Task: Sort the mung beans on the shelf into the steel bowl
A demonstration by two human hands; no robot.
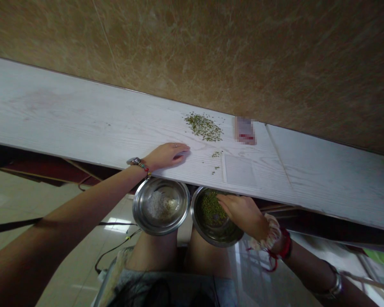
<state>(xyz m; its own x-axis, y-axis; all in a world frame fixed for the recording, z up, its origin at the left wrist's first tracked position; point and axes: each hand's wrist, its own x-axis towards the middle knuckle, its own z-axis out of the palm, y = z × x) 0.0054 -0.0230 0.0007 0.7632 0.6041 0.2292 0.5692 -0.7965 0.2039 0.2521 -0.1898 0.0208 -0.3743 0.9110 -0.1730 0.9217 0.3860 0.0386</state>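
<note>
1. Green beans (211, 207): in steel bowl (222, 236), at fingertips of right hand (243, 211); fingers slightly bent, cannot tell whether gripping any.
2. Loose beans (205, 127): on white table (83, 119), just beyond fingers of left hand (168, 155), loosely extended, unladen.

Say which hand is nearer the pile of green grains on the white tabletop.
Left. The left hand is on the tabletop, just nearside-left of the pile; the right hand is farther off, at the right-hand bowl.
</note>
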